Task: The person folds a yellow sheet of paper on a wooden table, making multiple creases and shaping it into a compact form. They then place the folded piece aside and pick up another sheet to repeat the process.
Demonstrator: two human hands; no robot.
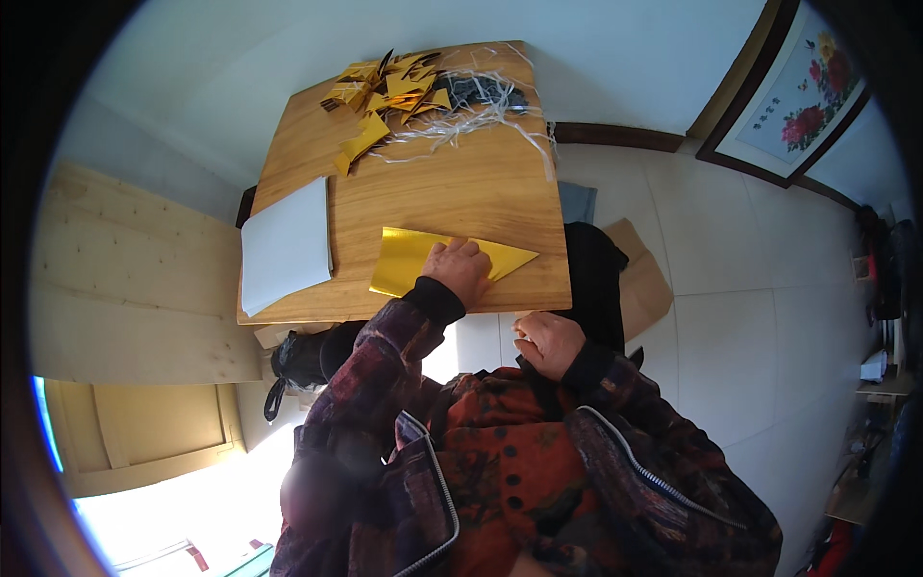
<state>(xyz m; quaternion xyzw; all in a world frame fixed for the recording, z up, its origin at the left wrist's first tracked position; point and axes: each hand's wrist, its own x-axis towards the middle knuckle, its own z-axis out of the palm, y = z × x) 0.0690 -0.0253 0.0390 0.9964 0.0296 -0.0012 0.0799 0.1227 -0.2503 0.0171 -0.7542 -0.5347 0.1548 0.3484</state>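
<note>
Red shirt (505, 462) and dark jacket (663, 413) are closest to us, w/ the jacket hanging open. Next comes our right hand (552, 344), off the table (433, 197) and just beside its near edge. Its fingers curl in, but we can't tell if they pinch anything. It's prob. there b/c that leaves room for the other hand to work.

Our hands are apart. Our left hand (460, 272) lies on the gold paper (409, 255), knuckles up and fingers bent. It looks like a push down, prob. to press the sheet flat & stop it sliding; we can't tell if the fingers grip it too. The gold paper lies near the table's near edge, w/ a sharp tip on the right. Being so close, it's easy to reach.

A bit left is a stack of white sheets (286, 245). It's fairly neat and off to the side, maybe so it won't get in our way.

At the far end there's a pile of folded gold pieces (411, 88), all pointy & heaped up. Prob. put far off so they don't mix w/ our sheet. Pale strings (461, 125) lie loose beside them, some over a dark gray bundle (466, 91). We can't tell what that is.
</note>
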